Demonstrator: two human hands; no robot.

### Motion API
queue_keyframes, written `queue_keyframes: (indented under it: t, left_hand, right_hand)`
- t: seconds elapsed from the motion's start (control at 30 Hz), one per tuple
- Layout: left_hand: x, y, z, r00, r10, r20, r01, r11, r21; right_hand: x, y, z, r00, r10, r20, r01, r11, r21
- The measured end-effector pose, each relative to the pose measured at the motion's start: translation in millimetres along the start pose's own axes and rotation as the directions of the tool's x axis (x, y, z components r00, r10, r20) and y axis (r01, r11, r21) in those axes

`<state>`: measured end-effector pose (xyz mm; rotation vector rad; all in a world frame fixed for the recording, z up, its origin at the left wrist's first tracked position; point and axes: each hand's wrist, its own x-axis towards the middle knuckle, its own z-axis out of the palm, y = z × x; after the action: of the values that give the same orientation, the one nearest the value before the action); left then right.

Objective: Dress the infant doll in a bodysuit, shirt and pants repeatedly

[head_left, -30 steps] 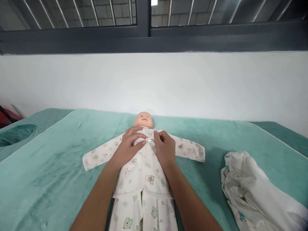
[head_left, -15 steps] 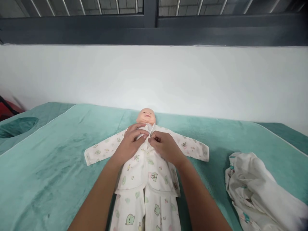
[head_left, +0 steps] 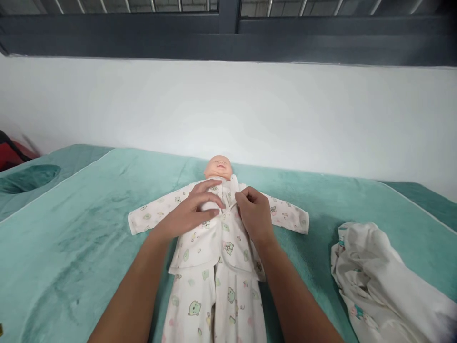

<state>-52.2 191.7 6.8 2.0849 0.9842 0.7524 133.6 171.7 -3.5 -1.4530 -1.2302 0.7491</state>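
Note:
A baby doll (head_left: 218,166) lies on its back, dressed in a white printed jacket (head_left: 200,247) and matching white trousers (head_left: 235,309). My right hand (head_left: 255,212) pinches the front edge of the jacket near the collar and holds it lifted away from the chest. My left hand (head_left: 196,207) rests on the other side of the jacket's chest, fingers spread and thumb apart. The jacket's upper front is parted between the hands, while its lower front lies together. Both sleeves stretch out sideways.
A green plush cover (head_left: 89,238) spreads under the doll. Crumpled white printed cloth (head_left: 382,281) lies at the right. Behind stands a white wall (head_left: 228,109) below a dark window frame (head_left: 143,38). A face hole (head_left: 30,178) shows at the left, near a red and black object (head_left: 10,152).
My right hand has pulled the jacket's edge up and to the right, opening the front at the collar. My left hand's fingers have spread and moved off the edge.

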Motion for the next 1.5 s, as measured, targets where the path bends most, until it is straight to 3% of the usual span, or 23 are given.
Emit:
queue_keyframes:
  t: [0.1,0.2,0.3,0.4,0.57,0.73,0.9,1.07,1.5]
  left_hand:
    - [-6,2,-4.2,0.994,0.028,0.102,-0.032,0.999,0.038]
    - [-7,4,-4.3,0.994,0.028,0.106,-0.030,1.000,0.011]
    - [-6,2,-1.6,0.996,0.043,0.075,-0.044,0.999,0.024]
    - [-3,0,0.5,0.998,0.043,0.049,-0.045,0.998,0.045]
    - [-2,4,-2.5,0.997,0.025,0.077,-0.029,0.999,0.046]
    - [-3,7,-4.6,0.994,0.002,0.112,-0.006,0.999,0.039]
    - [-2,5,-2.6,0.995,0.010,0.100,-0.014,0.999,0.037]
    - [-1,4,-1.7,0.995,0.017,0.102,-0.021,0.999,0.044]
    - [-1,7,-1.7,0.993,0.042,0.109,-0.049,0.997,0.066]
  right_hand:
    - [-12,7,-1,0.997,-0.030,-0.076,0.023,0.996,-0.089]
    - [-21,4,-6,0.982,-0.173,-0.070,0.155,0.965,-0.214]
    - [-27,-8,-12,0.961,-0.229,0.154,0.267,0.916,-0.299]
    - [-30,-18,-17,0.904,-0.140,0.404,0.299,0.883,-0.361]
    - [-27,-17,-22,0.853,-0.141,0.502,0.325,0.897,-0.299]
    - [-18,-8,-31,0.785,-0.115,0.609,0.235,0.964,-0.121]
    - [-19,-10,-29,0.791,-0.070,0.608,0.177,0.977,-0.118]
    - [-25,-13,-23,0.838,-0.099,0.536,0.257,0.938,-0.230]
    - [-21,-6,-25,0.808,-0.142,0.572,0.250,0.961,-0.114]
